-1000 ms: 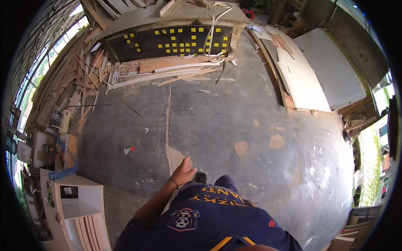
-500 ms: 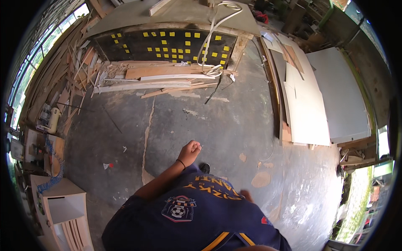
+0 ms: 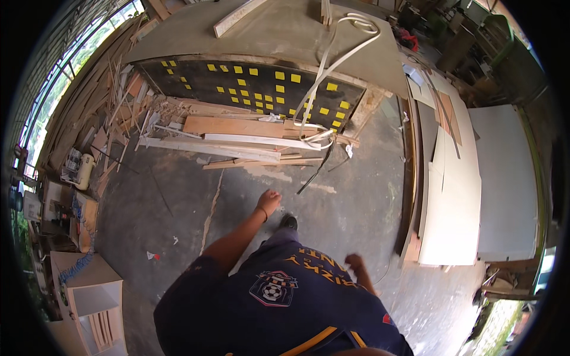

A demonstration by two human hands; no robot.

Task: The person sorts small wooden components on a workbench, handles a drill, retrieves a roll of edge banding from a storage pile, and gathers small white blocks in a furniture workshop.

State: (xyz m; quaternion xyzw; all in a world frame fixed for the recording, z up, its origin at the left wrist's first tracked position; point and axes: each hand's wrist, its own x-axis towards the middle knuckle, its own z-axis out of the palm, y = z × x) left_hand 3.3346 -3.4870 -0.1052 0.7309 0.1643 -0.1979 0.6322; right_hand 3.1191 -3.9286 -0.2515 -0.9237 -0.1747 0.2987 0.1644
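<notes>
above the concrete floor [image 3: 178, 202], both hands hang empty: left hand [image 3: 270, 200] loosely curled, right hand [image 3: 356, 263] too.

No packages, signs or screens show. The nearest things to labels are small yellow square stickers [image 3: 279, 75] scattered across a dark panel [image 3: 196, 89] (upright beneath the big bench top, far side of the floor).

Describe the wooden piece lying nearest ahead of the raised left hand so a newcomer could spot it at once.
Start at the black panel with yellow squares leaning under the big grey board. On the floor at its foot lies a pile of timber offcuts. The piece is the thin bare-wood strip at the pile's near edge, closest to the empty left hand, slimmer and darker than the white plank behind it.
</notes>
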